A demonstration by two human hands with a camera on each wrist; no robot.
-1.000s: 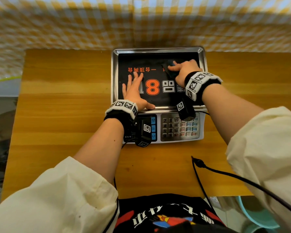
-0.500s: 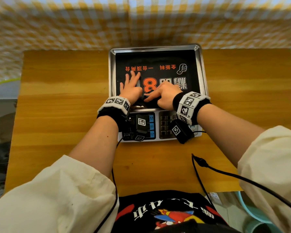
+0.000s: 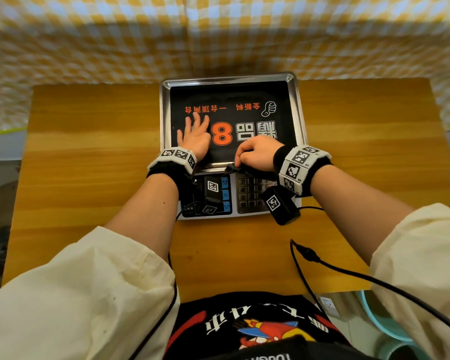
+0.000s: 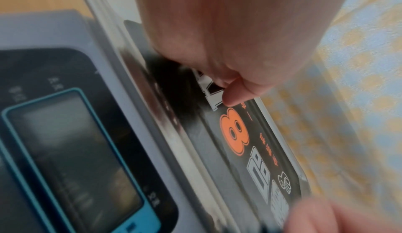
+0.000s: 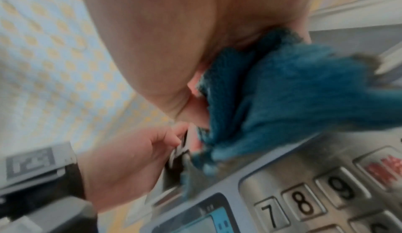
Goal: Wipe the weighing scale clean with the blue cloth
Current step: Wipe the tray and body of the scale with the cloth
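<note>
The weighing scale (image 3: 298, 118) stands at the table's far middle, its steel pan covered by a black printed sheet, with a keypad (image 5: 322, 197) and display (image 4: 71, 152) at the near side. My right hand (image 3: 255, 155) grips the bunched blue cloth (image 5: 289, 92) and presses it on the pan's front edge, above the keypad. In the head view the cloth (image 3: 234, 168) shows only as a dark tuft under the hand. My left hand (image 3: 194, 132) lies flat on the pan's left part, fingers spread.
The wooden table (image 3: 89, 165) is bare on both sides of the scale. A black cable (image 3: 330, 266) runs across the table's near right. A yellow checked cloth (image 3: 115, 42) hangs behind the table. A teal basin (image 3: 385, 331) sits below the near right edge.
My right hand has drawn the cloth from the pan's far right down to its front edge, then slightly to the right. The left hand has stayed flat on the pan.
</note>
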